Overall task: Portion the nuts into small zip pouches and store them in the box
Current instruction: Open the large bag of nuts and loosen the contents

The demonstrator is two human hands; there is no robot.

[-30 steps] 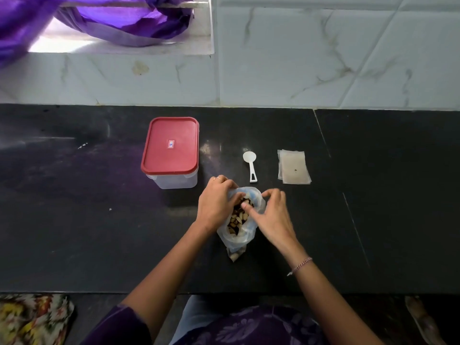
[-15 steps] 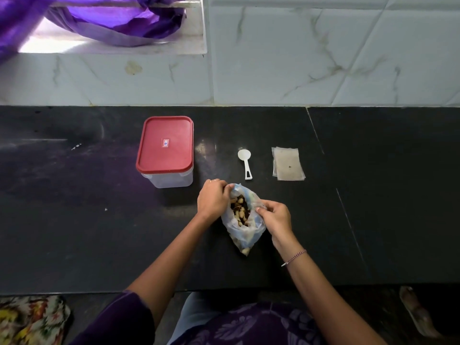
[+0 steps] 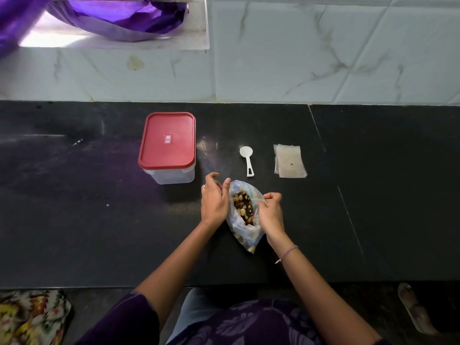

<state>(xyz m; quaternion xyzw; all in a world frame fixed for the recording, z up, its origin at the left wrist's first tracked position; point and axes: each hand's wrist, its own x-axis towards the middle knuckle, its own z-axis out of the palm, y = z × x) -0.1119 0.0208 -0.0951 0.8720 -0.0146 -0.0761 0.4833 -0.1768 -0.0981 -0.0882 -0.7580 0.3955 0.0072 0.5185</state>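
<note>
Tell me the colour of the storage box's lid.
Red: the lid is plain red with a small sticker at its centre, shown best in the head view.

Red lid (image 3: 167,140), white scoop (image 3: 247,160), black counter (image 3: 99,232), purple floral garment (image 3: 249,327)

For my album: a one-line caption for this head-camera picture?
Right hand pinches an open bag of nuts, left hand beside it; red-lidded box, white scoop, flat pouches behind.
</note>
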